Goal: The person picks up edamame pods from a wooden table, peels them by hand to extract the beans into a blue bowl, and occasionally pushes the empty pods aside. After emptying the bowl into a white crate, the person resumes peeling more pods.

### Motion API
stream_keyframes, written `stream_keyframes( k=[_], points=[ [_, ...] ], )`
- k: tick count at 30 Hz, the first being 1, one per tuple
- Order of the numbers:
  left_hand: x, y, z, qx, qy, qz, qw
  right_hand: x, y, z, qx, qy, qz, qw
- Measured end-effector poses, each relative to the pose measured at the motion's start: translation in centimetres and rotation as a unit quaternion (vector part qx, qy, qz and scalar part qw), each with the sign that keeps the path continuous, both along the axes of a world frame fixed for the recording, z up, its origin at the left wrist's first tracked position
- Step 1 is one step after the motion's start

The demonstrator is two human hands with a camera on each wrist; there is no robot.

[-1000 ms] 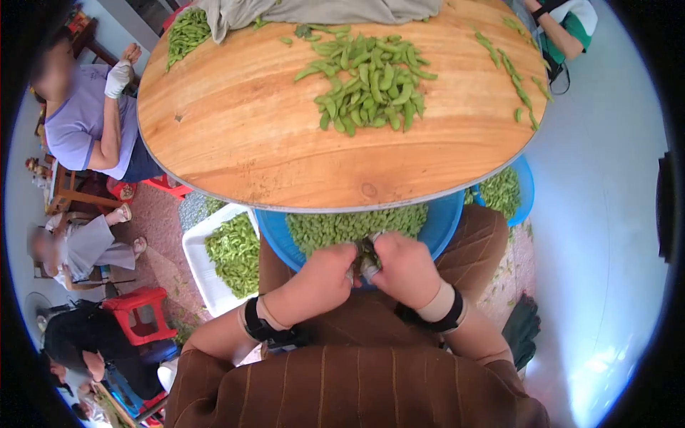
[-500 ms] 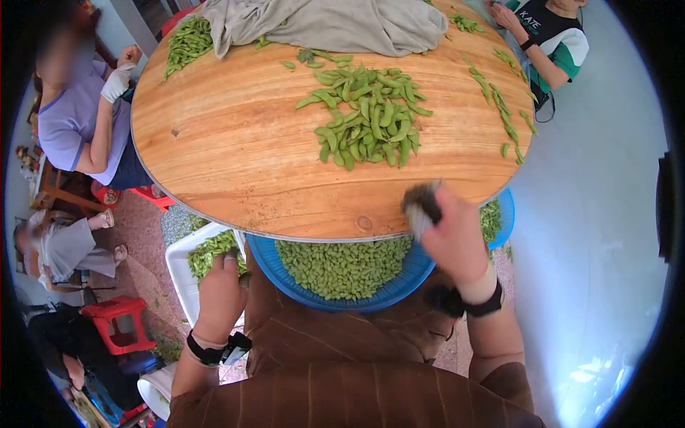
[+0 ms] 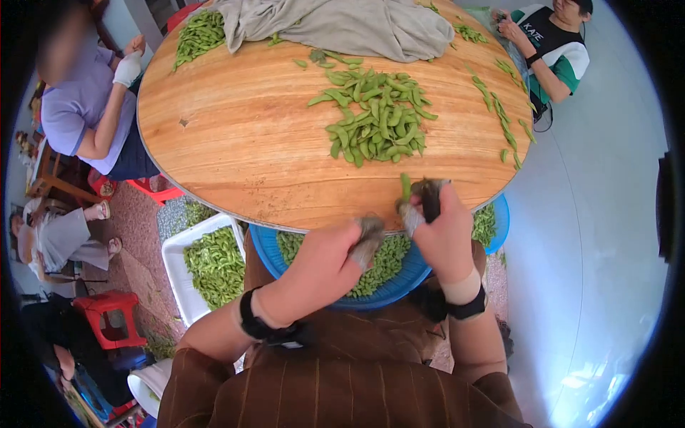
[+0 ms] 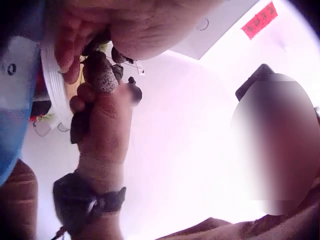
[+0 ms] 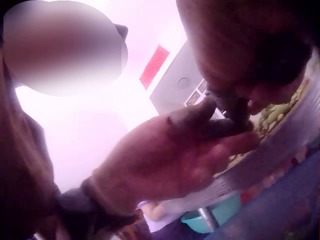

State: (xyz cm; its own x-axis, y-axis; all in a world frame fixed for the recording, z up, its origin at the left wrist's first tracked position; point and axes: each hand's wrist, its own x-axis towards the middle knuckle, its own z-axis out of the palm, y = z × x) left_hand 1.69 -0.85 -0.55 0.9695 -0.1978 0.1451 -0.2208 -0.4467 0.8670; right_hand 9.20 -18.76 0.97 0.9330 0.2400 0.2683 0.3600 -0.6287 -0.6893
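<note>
My right hand point(image 3: 446, 239) is at the table's near edge and pinches a green soybean pod point(image 3: 405, 187) that points upward. My left hand point(image 3: 317, 267) is over the blue basin point(image 3: 264, 246), close to the right hand. Its thumb and forefinger wear grey coverings, and no pod shows between them. Dark and grey coverings also sit on the right hand's fingertips. In the right wrist view, the left hand point(image 5: 165, 155) has its fingers fairly straight. Shelled green beans point(image 3: 389, 260) fill the basin, partly hidden by both hands.
A pile of pods point(image 3: 385, 118) lies on the round wooden table point(image 3: 235, 135), with a grey cloth point(image 3: 342, 28) behind. A white tray point(image 3: 175, 264) of green pods stands left, another blue tub point(image 3: 501, 221) right. People sit on both sides; a red stool point(image 3: 107, 321) stands left.
The hands parted from over the basin, the left reaching to the white tray and the right to the table. Now the left is back over the basin, and a pod shows in the right.
</note>
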Motion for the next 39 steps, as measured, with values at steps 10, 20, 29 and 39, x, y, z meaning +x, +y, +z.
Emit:
stream_keyframes(
  k=[10,20,29,39],
  points=[
    [0.0,-0.9,1.8,-0.248,0.187,0.083,0.947,-4.5,-0.9,0.9,0.209,0.180,0.141,0.951],
    [-0.6,-0.6,0.2,-0.121,0.084,0.000,0.989,-4.7,-1.2,0.5,0.184,0.213,0.217,0.935],
    [-1.0,-0.9,1.2,-0.002,0.019,0.022,1.000,-4.7,-1.4,0.6,0.197,0.293,0.189,0.916],
    [-0.8,0.6,1.8,-0.275,0.354,-0.011,0.894,-4.2,-2.3,0.4,0.447,0.579,0.205,0.650]
  ],
)
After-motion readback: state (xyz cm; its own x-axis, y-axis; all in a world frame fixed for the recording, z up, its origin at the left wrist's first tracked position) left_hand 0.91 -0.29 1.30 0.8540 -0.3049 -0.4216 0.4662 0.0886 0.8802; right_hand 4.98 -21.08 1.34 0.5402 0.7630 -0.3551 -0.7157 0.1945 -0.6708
